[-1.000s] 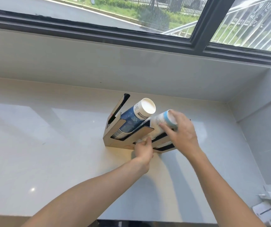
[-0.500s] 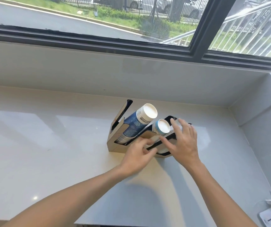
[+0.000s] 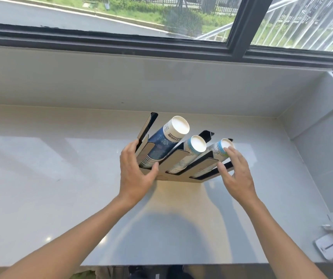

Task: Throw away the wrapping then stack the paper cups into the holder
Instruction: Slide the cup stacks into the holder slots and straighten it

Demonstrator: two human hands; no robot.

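left hand (image 3: pixel 135 174): thumb and fingers clasp holder (image 3: pixel 176 160) at its left end, centre frame.
right hand (image 3: pixel 236 174): fingers spread, tips touching rightmost cups (image 3: pixel 215 151).
holder: likely stiff, light; take both ends.
cups: three stacks in its slots; light, crushable, may slide out.

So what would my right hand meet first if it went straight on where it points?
Probably the rightmost paper cup stack; the right hand's fingers seem to touch its end.

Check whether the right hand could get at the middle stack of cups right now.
Probably yes. The right hand touches the right stack, next to the middle stack, whose upper end juts bare from the holder with nothing over it.
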